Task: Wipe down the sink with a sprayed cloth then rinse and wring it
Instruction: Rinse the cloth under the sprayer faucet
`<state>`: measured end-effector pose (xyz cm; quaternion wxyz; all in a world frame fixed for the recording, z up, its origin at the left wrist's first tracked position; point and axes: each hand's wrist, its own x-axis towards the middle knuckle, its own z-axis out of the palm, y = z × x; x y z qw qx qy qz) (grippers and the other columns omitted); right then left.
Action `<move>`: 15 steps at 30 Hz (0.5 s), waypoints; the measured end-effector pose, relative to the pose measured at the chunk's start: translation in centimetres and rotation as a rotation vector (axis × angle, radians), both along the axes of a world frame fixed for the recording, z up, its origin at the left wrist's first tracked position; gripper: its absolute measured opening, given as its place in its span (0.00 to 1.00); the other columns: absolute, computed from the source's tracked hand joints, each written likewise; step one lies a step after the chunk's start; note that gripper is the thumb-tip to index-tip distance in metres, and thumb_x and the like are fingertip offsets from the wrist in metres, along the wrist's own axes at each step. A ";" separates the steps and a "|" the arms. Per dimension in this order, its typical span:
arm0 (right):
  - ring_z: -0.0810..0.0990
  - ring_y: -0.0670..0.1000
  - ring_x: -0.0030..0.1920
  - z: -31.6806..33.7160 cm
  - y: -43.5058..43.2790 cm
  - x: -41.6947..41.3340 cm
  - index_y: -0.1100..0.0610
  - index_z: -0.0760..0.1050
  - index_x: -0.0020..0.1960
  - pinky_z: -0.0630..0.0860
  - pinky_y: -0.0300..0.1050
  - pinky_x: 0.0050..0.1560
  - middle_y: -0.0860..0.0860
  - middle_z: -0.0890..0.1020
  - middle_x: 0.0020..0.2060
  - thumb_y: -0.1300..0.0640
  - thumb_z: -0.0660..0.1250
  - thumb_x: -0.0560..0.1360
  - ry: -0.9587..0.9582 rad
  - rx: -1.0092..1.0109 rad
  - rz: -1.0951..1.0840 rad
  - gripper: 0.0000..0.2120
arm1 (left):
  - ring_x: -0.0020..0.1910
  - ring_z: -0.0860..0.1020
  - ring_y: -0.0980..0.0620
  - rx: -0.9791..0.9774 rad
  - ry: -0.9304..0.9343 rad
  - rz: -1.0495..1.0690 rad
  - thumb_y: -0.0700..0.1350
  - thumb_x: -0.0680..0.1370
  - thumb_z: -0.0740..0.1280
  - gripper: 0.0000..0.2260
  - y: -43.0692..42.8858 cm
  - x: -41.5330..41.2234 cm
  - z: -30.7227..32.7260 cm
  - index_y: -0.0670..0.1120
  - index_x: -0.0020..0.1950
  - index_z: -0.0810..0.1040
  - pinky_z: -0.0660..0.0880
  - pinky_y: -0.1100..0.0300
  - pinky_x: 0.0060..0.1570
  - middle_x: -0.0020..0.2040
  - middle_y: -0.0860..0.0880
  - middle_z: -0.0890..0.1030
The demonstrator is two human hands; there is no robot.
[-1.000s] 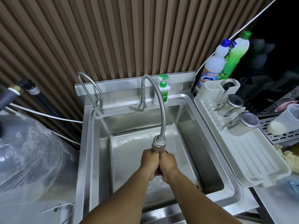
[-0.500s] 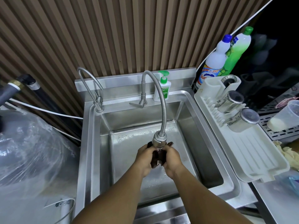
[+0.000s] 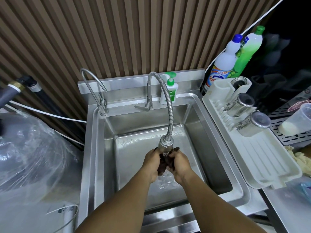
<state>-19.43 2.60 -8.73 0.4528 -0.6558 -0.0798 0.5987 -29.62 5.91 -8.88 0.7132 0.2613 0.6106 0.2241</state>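
A dark brown wet cloth (image 3: 165, 163) is bunched between both hands over the steel sink (image 3: 133, 165). My left hand (image 3: 152, 163) grips its left side and my right hand (image 3: 180, 165) grips its right side. Directly above them hangs the spray head (image 3: 165, 145) of the flexible steel faucet (image 3: 169, 105). Water splashes onto the basin floor below the cloth. Most of the cloth is hidden inside my hands.
A second thin tap (image 3: 94, 88) stands at the sink's back left, a green soap pump bottle (image 3: 169, 91) at the back. A white drying rack (image 3: 262, 157) with two steel cups lies right; cleaner bottles (image 3: 235, 54) behind. A plastic-wrapped water jug (image 3: 28, 153) sits left.
My hands have parted a little and moved up under the spray head, so the dark cloth now shows between them. The camera has tilted slightly.
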 end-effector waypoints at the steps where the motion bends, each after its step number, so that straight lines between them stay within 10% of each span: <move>1: 0.78 0.55 0.40 0.0 0.0 0.3 0.61 0.76 0.51 0.76 0.48 0.41 0.58 0.82 0.41 0.66 0.56 0.74 0.014 0.001 -0.018 0.11 | 0.38 0.71 0.43 0.006 -0.013 0.001 0.45 0.74 0.64 0.14 0.0 -0.1 0.0 0.38 0.55 0.79 0.63 0.57 0.30 0.41 0.38 0.79; 7: 0.78 0.59 0.42 -0.1 0.2 0.4 0.60 0.76 0.45 0.77 0.53 0.47 0.59 0.80 0.41 0.67 0.55 0.71 0.047 -0.044 -0.151 0.12 | 0.44 0.75 0.43 -0.117 -0.052 -0.018 0.47 0.75 0.61 0.12 -0.1 -0.5 0.2 0.44 0.51 0.80 0.72 0.54 0.39 0.45 0.41 0.80; 15: 0.74 0.48 0.31 -1.1 0.5 -1.6 0.58 0.70 0.47 0.70 0.40 0.27 0.53 0.78 0.35 0.53 0.61 0.80 -0.218 0.024 0.138 0.09 | 0.33 0.75 0.46 0.022 0.116 -0.082 0.52 0.78 0.62 0.12 -0.1 0.9 -0.4 0.45 0.48 0.79 0.68 0.60 0.32 0.36 0.45 0.80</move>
